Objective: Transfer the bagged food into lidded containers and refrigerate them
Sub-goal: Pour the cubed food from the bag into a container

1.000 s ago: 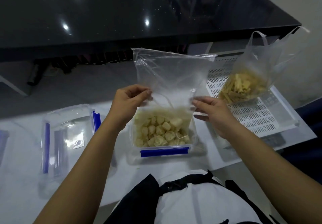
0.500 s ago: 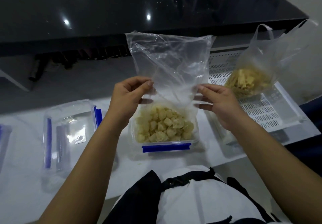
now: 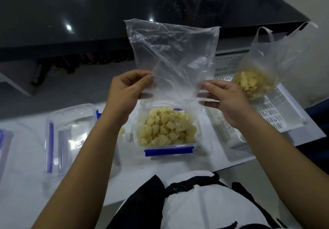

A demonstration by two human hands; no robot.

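**Empty bag held up over filled container**

My left hand (image 3: 127, 88) pinches the left edge of the clear plastic bag (image 3: 170, 58), thumb and forefinger closed on the film. My right hand (image 3: 225, 100) pinches the right edge the same way, other fingers spread behind the plastic. Hands are apart, bag stretched between them, mouth end down. Bag looks empty; the film is crumpled, and I can see the counter through it.

Directly below the bag and between my wrists: the open container (image 3: 199, 136), clear with a blue clip on the near side, on the white table (image 3: 26, 202). It's full of pale yellow food chunks (image 3: 165, 129). The bag's lower edge hangs just above its far rim; can't tell if it touches. One stray chunk (image 3: 122, 131) lies on the table just left of the container, partly hidden behind my left forearm.

Left of my left arm: a clear lid (image 3: 71, 136) with blue clips, flat on the table. Another blue-clipped container edge (image 3: 5, 145) is cut off at the far left of the view.

Right of my right hand: a white perforated tray (image 3: 277, 114), with a second bag (image 3: 258, 79) standing in it, handles up, holding yellowish strip-cut food. Well apart from the container.

Behind everything: a dark glossy countertop (image 3: 89, 6).
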